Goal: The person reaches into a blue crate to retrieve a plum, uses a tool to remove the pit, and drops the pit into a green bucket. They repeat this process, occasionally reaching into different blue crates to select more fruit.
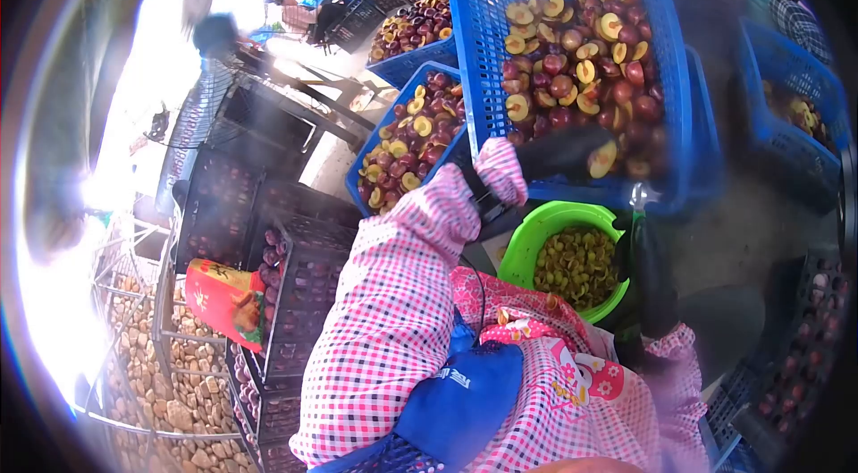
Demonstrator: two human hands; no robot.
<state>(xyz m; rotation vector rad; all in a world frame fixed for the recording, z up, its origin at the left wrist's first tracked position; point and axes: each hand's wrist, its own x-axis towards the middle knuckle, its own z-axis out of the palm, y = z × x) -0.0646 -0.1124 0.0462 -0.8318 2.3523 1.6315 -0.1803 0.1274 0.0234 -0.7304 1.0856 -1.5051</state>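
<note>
My left hand (pixel 572 152), in a black glove, reaches over the near edge of the large blue crate (pixel 480 71) and is closed on a halved plum (pixel 602 160), its yellow cut face showing. Red-purple plums (pixel 559 84), many of them cut open, fill that crate. Lower right, my right hand (pixel 650 263), also gloved in black, is closed round a small tool (pixel 639 198) with a shiny metal tip and a hint of green at its handle. Between my arms stands a bright green bucket (pixel 527 245) holding small yellow-green pieces (pixel 579 269).
Another blue crate of cut plums (pixel 416 138) sits at the left, with one more behind it. A blue crate (pixel 795 88) stands at the far right. Dark crates of whole plums (pixel 308 294) are stacked at the left, beside stones (pixel 174 375) on the ground. A person (pixel 299 15) is far back.
</note>
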